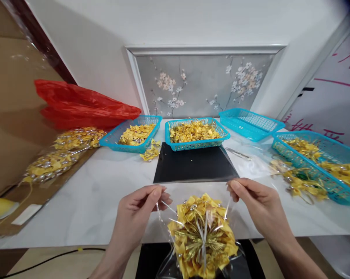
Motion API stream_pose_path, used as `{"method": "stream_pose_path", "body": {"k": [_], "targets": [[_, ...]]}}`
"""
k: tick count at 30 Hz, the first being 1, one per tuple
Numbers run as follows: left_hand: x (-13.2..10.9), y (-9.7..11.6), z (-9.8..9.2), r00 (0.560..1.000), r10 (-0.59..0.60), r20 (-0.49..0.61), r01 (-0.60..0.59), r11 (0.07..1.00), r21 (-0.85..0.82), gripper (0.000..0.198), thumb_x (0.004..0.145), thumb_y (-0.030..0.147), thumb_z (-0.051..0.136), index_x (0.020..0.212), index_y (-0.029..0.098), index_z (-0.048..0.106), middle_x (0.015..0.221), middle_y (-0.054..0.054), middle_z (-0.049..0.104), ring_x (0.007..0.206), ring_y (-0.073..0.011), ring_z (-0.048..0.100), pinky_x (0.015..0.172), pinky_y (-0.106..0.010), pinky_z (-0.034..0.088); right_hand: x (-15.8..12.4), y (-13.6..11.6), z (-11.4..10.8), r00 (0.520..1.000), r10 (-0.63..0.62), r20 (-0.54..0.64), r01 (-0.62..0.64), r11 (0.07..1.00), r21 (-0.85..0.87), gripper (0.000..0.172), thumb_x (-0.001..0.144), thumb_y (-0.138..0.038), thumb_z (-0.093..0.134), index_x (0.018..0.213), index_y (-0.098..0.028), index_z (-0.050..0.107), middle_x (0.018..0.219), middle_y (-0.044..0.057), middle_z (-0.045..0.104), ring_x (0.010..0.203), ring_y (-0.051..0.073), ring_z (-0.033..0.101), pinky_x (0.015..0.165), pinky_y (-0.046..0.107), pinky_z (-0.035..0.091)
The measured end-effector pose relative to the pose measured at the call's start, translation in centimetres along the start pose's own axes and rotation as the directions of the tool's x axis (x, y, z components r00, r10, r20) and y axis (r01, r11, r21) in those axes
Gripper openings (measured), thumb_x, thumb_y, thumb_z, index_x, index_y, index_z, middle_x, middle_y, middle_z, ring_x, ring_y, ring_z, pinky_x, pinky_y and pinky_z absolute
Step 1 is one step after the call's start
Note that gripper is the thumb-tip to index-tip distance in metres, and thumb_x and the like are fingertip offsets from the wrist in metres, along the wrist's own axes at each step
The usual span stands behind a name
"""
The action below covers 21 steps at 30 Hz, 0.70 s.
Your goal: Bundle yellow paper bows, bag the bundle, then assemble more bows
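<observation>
Between my hands hangs a clear plastic bag [163,224], its top edge stretched wide. Inside it is a round bundle of yellow ribbon flowers [204,236] with gold cords and silvery beads. My left hand [137,211] pinches one upper corner of the bag between thumb and fingers. At the opposite corner, my right hand [254,203] pinches in the same way. The bag is held at the front edge of the white table [99,209], and its lower end runs out of view.
A black mat [192,164] lies behind the bag, with tweezers [238,154] beside it. Blue baskets [196,145] hold yellow flowers; one basket [250,124] has none. Loose flowers [304,184] lie at right. Bagged bundles [53,164] rest on cardboard at left, below a red plastic bag [82,104].
</observation>
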State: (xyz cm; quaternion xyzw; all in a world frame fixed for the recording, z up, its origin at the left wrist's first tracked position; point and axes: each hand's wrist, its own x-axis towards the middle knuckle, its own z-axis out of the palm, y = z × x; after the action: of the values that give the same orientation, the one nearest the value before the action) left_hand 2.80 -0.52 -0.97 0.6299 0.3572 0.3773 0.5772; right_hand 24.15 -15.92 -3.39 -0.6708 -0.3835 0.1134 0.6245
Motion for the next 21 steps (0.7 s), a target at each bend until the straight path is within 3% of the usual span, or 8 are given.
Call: {"method": "stream_pose_path", "body": {"k": [3,9,21], "targets": [[0.7,0.6,-0.3,0.999,0.037,0.038,-0.039,0.998,0.054,0.011,0.074,0.028,0.073,0.076,0.018,0.077,0.066,-0.004,0.075,0.059,-0.0193,0.071,0.056,-0.026,0.06,0.7,0.4,0.0,1.0,-0.006,0.031,0.005,1.0,0.021,0.017,0.085,-0.033,0.063,0.079,-0.02,0.071,0.057,-0.001,0.061,0.054,0.013,0.055,0.053,0.022,0.048],[1.6,1.0,-0.8,0.996,-0.006,0.09,0.002,0.999,0.047,0.012,0.069,0.026,0.077,0.078,0.019,0.078,0.069,-0.007,0.077,0.059,-0.0226,0.072,0.055,-0.029,0.061,1.3,1.3,-0.9,0.992,0.058,0.113,-0.066,0.996,0.063,0.017,0.082,-0.034,0.067,0.09,-0.021,0.074,0.063,0.0,0.067,0.058,0.014,0.062,0.059,0.024,0.054],[2.4,0.9,-1.2,0.987,0.022,0.16,-0.037,0.995,0.087,0.011,0.073,0.023,0.073,0.082,0.019,0.078,0.064,-0.005,0.076,0.055,-0.0191,0.071,0.053,-0.026,0.059,1.9,1.0,-2.1,0.971,0.02,0.239,-0.03,0.999,0.04,0.015,0.082,-0.03,0.069,0.094,-0.027,0.077,0.066,0.0,0.072,0.061,0.013,0.065,0.061,0.021,0.055]]}}
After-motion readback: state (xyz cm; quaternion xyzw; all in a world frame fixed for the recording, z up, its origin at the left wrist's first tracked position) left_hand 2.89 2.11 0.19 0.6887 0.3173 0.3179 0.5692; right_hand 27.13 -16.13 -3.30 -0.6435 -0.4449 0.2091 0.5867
